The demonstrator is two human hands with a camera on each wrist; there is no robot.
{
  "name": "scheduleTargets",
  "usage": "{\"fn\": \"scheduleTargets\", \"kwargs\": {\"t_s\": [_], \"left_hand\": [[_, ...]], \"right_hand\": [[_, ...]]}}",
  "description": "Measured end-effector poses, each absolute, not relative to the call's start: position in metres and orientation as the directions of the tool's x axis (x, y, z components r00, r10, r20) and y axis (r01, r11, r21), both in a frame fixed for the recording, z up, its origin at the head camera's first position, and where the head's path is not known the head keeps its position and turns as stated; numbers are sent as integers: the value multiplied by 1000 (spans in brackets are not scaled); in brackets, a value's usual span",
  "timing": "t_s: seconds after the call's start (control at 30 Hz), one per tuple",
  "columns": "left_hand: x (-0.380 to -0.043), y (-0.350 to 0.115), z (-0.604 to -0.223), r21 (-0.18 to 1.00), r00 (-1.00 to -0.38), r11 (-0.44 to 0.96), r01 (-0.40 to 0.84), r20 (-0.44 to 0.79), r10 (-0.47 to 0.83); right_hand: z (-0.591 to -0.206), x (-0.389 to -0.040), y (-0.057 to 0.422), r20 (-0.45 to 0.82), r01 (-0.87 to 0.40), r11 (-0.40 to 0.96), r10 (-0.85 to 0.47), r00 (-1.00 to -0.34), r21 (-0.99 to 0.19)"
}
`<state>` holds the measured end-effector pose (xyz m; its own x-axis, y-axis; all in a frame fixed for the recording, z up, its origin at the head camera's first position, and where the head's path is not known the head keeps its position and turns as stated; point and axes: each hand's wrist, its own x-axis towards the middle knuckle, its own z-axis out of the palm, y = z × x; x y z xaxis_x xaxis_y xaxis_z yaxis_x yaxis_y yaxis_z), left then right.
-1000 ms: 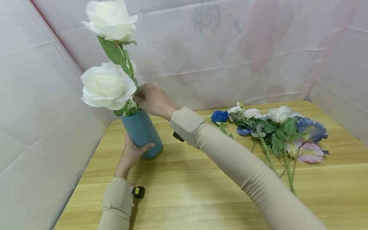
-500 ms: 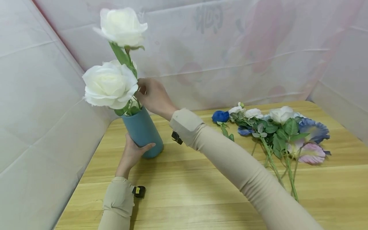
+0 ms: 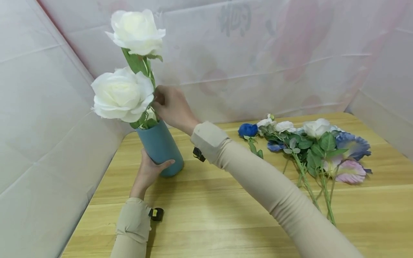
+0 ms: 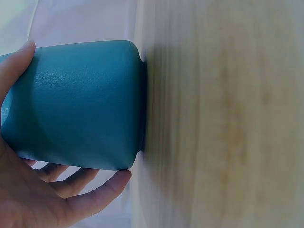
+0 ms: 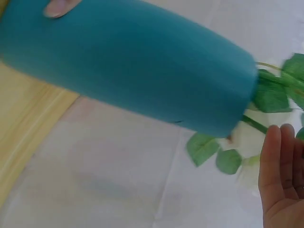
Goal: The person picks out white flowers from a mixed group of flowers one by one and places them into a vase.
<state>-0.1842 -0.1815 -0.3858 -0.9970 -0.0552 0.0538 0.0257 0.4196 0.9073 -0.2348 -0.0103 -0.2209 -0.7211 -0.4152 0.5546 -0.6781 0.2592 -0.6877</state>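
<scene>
A blue-green vase (image 3: 160, 148) stands on the wooden table, holding white roses with green leaves. My left hand (image 3: 149, 171) grips its lower part, the thumb lying across the front; in the left wrist view, the fingers wrap round the vase wall (image 4: 80, 104). Just above the vase mouth, my right hand (image 3: 174, 107) pinches a stem of the white roses. The upper white rose (image 3: 137, 32) rises high, while the lower white rose (image 3: 120, 95) leans left in front of the stems. The right fingertips are partly hidden by petals and the frame edge.
On the right of the table (image 3: 226, 222) lies a pile of loose artificial flowers: a blue rose (image 3: 247, 130), a white rose (image 3: 316, 128), a blue-purple bloom (image 3: 353, 145) and a pink bloom (image 3: 350, 172). White cloth walls (image 3: 258, 71) enclose the table.
The upper white rose has shifted right and slightly down. My right hand has risen a little along the stem. My left hand keeps its hold on the vase.
</scene>
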Motion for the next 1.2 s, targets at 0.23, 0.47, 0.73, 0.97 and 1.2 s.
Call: {"fn": "scheduleTargets", "kwargs": {"t_s": [0.23, 0.47, 0.73, 0.97, 1.2], "left_hand": [[-183, -183, -387, 906, -997, 422, 23, 50, -52], [-184, -183, -386, 908, -997, 418, 20, 48, -57], [-184, -183, -386, 907, -997, 421, 20, 46, -54], [-184, -181, -388, 904, -997, 426, 34, 58, -42], [-184, -181, -387, 900, -996, 433, 51, 80, -49]], "right_hand": [[-225, -236, -10, 547, -669, 268, -410, -730, -693], [-225, -237, -12, 528, -645, 243, -406, -746, -724], [-234, -240, -12, 416, -579, 382, -430, -801, -721], [-247, -243, -10, 381, -545, 448, -407, -830, -708], [-238, -240, -8, 601, -676, 251, -317, -733, -693]]}}
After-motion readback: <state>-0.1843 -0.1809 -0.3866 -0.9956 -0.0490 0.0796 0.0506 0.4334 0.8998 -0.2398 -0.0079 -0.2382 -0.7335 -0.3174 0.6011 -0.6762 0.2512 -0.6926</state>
